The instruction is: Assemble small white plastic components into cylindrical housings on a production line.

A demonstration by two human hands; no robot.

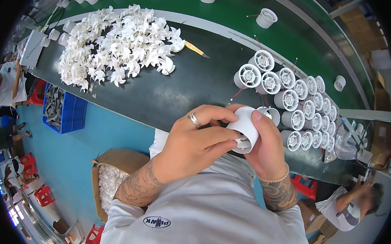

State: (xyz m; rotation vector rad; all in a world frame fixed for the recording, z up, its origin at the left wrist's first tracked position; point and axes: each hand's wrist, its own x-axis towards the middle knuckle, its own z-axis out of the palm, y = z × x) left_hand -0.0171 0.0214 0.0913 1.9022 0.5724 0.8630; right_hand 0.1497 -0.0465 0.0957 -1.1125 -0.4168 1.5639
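A white cylindrical fan housing [245, 129] is held between both hands just above the near edge of the dark workbench [167, 94], in front of the person's chest. A white impeller appears to be seated in its lower mouth, though only a sliver of blade is seen there.

To the right, a block of similar white housings [298, 103] is laid on its side in rows, with grilles facing up and thin red wires trailing from several; these are judged to be finished pieces. At the far left of the bench a large heap of loose white impellers [120, 44] remains, so much of the work is judged to be left. A yellow-handled tool [196, 48] lies beside the heap. More white parts are seen in a cardboard box [114, 177] on the blue floor, and a blue crate [64, 109] of grey parts stands under the bench.

The left hand [192, 142] is brought in from the lower left, its fingers curled and pressed against the housing's side and lower rim. The right hand [265, 147] is wrapped around the far side, thumb laid over the top, fingers closed on the wall.
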